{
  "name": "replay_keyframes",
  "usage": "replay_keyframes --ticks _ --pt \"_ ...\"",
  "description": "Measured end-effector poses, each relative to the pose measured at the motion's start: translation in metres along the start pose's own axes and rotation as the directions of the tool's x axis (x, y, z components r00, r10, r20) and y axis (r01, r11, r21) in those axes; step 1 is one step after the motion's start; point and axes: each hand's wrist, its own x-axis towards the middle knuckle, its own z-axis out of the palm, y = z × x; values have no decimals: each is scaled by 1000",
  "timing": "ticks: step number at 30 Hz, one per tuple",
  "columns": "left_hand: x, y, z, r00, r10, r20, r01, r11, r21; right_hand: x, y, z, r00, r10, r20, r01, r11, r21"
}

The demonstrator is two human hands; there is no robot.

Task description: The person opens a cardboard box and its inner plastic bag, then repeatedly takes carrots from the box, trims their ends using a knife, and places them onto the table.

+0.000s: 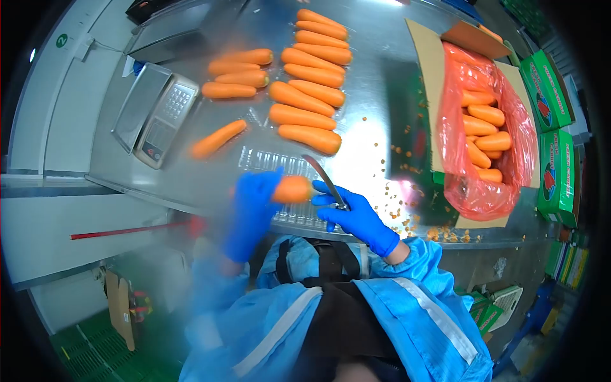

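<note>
My left hand (250, 207), in a blue glove, is closed around a carrot (294, 190) that lies sideways with its end pointing right. My right hand (359, 219), also gloved, grips a knife (323, 173) with a narrow curved blade. The blade points up and left, close to the carrot's end; whether it touches cannot be made out. Beneath both hands is a clear ribbed plastic tray (256, 159). Beyond it, a column of several carrots (310, 116) rests side by side, with a second group of carrots (237, 77) to its left. One carrot (219, 138) lies apart.
A digital scale (163, 121) stands at the left. On the right, a cardboard box (424, 76) lined with a red plastic bag (453, 140) holds several carrots. Small orange trimmings (439, 234) are scattered over the metal table (375, 57). Green boxes (555, 172) stand past the carton.
</note>
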Motion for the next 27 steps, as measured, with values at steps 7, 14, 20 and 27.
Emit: replay_keyframes --ticks 7,14,20,27 --pt "24 -173 23 950 -182 -255 181 983 -28 3 11 5 964 194 -180 -216 969 -116" --pt "28 -238 71 958 -263 -113 283 815 505 7 25 7 930 242 -277 -277 956 -95" --pt "61 -254 77 967 -215 -137 254 753 607 14 36 10 926 258 -276 -278 960 -34" --pt "80 -287 44 974 9 228 -115 882 456 25 37 9 924 252 -289 -270 962 -26"
